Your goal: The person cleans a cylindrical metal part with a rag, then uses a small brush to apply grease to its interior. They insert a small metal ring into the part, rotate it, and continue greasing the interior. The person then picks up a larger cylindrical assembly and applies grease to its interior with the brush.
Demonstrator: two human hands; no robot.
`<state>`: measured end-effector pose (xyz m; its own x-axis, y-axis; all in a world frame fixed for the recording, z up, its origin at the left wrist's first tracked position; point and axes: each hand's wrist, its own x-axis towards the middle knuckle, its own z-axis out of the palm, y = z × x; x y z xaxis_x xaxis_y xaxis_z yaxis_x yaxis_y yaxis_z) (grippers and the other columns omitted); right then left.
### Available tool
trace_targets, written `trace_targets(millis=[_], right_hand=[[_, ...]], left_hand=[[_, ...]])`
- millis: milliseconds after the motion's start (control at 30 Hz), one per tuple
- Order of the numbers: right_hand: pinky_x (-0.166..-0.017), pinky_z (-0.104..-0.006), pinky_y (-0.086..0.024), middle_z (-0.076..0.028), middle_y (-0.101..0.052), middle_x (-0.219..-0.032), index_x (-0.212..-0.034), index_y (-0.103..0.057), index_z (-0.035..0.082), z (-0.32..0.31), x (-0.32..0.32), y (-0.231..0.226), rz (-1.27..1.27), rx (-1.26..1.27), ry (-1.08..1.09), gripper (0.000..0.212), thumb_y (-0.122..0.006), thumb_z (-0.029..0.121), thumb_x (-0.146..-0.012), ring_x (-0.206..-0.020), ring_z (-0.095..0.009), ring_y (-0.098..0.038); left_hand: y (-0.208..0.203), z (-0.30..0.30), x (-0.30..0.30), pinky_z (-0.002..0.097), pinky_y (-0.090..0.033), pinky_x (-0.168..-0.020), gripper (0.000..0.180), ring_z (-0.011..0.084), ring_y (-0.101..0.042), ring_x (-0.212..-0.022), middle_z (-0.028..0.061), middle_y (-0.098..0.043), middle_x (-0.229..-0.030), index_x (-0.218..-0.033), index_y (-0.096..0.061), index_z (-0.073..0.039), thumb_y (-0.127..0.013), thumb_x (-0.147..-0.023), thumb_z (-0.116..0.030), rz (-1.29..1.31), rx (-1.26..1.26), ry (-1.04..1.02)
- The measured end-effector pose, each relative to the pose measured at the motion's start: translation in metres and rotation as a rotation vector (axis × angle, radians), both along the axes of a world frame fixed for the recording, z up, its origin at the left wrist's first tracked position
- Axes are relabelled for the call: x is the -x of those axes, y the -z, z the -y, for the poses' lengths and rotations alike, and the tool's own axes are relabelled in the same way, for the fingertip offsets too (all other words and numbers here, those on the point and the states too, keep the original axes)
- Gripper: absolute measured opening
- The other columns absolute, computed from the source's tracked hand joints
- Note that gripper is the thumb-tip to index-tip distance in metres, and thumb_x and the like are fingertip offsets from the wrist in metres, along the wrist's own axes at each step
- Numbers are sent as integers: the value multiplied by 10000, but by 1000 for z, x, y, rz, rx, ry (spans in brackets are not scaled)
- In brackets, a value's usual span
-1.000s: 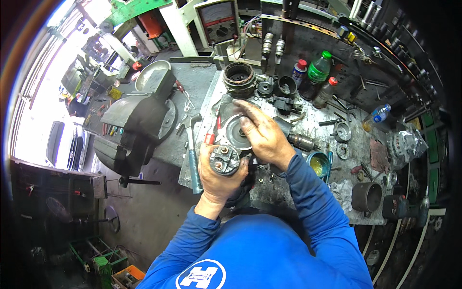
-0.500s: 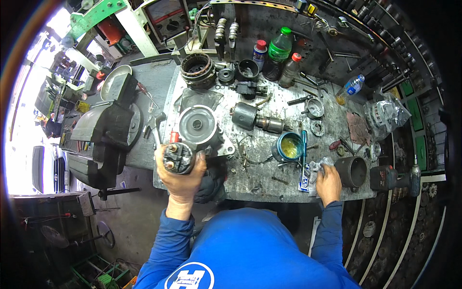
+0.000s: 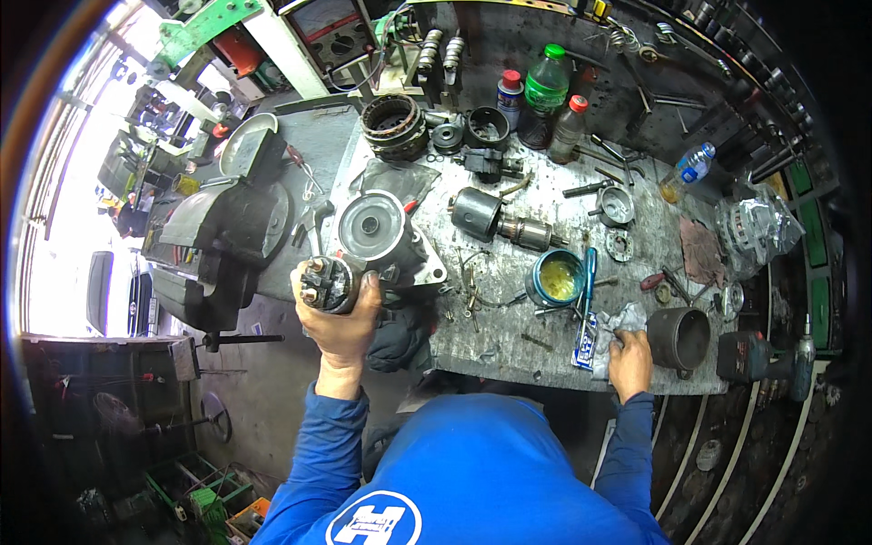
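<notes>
In my left hand (image 3: 338, 343) is a starter solenoid (image 3: 338, 283), a dark cylinder with copper terminal bolts at its end. My fingers and thumb wrap round it, just in front of a round metal housing (image 3: 371, 229). My right hand (image 3: 629, 363) grips a crumpled grey-white rag (image 3: 627, 320) at the front edge of the workbench (image 3: 490, 350). Left of the rag lies a blue-and-white packet (image 3: 585, 341), and a hollow dark metal cylinder (image 3: 668, 341) stands to its right. An open blue tub of yellowish grease (image 3: 558, 277) sits behind the packet.
A big bench vise (image 3: 213, 236) stands at the left. A motor armature (image 3: 529, 233), a wound stator (image 3: 392, 127) and bottles (image 3: 547, 91) are on the bench. A cordless power tool (image 3: 745, 356) lies at the right, near a plastic-wrapped part (image 3: 758, 229).
The head view has shifted, so the bench sits further right in the picture. The solenoid has tipped, its terminals now pointing more to the left. Both hands keep their holds.
</notes>
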<state>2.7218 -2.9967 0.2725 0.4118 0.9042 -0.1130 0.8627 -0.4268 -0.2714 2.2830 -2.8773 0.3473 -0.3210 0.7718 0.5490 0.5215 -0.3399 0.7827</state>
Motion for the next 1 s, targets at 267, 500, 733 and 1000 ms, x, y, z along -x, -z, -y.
trace_targets(millis=[267, 500, 733, 1000], right_hand=[[-978, -445, -520, -231, -671, -1225, -1273, -659, -33, -95, 121, -62, -615, -383, -654, 477, -750, 248, -899, -1109, -398, -651], [-1214, -447, -366, -289, -496, -1506, -1584, -320, -15, -189, 226, -76, -866, -301, -928, 1047, -846, 276, -726, -1424, -414, -472], [-1190, -352, -379, -171, -496, -1552, -1652, -182, -6, -221, 247, -61, -1423, -21, -1038, 1158, -862, 21, -715, -1417, -223, -473], [-1142, -354, -430, -123, -652, -1414, -1568, -418, 4, -266, 252, -50, -1349, 158, -1183, 969, -903, 37, -729, -1274, -185, -579]], left_hand=[[-8, 0, -9, 329, -536, -751, 501, 196, -624, -808, 93, -629, -940, -1106, -555, 14, -900, -774, -135, 17, -30, 9], [-18, 2, -13, 332, -556, -770, 465, 192, -676, -837, 105, -680, -951, -1100, -571, 6, -888, -783, -116, 26, -32, 15], [-17, 4, -29, 376, -563, -732, 520, 248, -712, -798, 149, -715, -925, -1096, -548, -4, -918, -767, -162, 46, -31, -129], [-13, 10, -26, 416, -549, -809, 645, 323, -682, -913, 180, -682, -1029, -1184, -513, 0, -925, -794, -306, -84, -17, -140]])
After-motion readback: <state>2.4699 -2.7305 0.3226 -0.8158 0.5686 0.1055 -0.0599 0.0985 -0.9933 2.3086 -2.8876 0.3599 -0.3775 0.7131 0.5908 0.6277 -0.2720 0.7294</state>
